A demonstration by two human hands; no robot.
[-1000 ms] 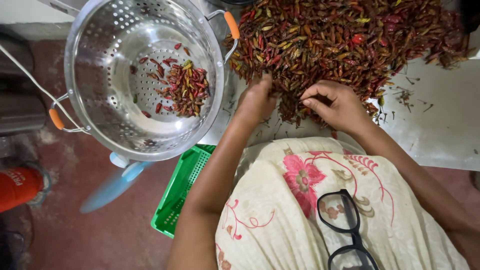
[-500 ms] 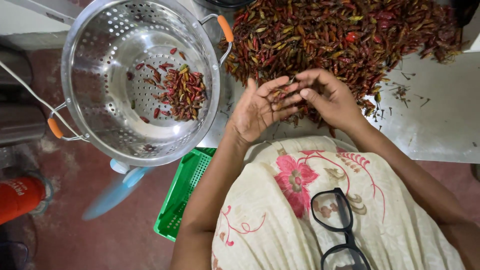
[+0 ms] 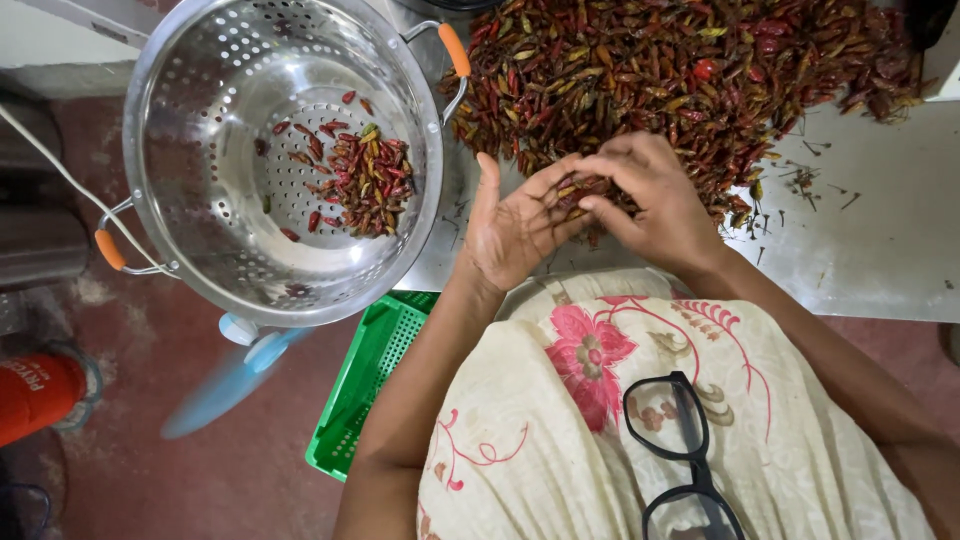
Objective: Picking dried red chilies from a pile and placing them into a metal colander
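- Head view, looking straight down: large heap of small red, brown and yellowish chillies (image 3: 690, 75) spread over a pale grey tabletop (image 3: 870, 240), taken here as the landmark for the rest.
- Left hand (image 3: 515, 225) lay palm up at the near edge of the heap, fingers spread wide and slightly cupped, with a few chillies resting across the fingers.
- Right hand (image 3: 650, 195) sat just beside and partly over the left hand's fingers, at the same near edge of the heap; fingers drawn narrow, pinched on a small chilli (image 3: 580, 190) held over the left palm.
- Loose stems and crumbs (image 3: 810, 165) lay scattered on bare tabletop just right of the heap's near edge.
- Steel colander (image 3: 200, 140) with orange-tipped handles stood left of the heap, its rim just beside the outermost chillies; small pile of sorted chillies (image 3: 360, 175) lay inside on the perforated bottom, with a few strays about it.
- Green plastic crate (image 3: 365, 385) showed below the colander, nearer the person than the heap, partly hidden by the left forearm.
- Cream garment with pink flowers (image 3: 590, 400) filled the near side, with black-framed glasses (image 3: 685, 460) hanging on it, well apart from the heap.
- Light blue paddle-shaped thing (image 3: 235, 380) and a red cylinder (image 3: 35, 395) lay on the reddish floor (image 3: 180, 480), far left of the heap and below the colander.
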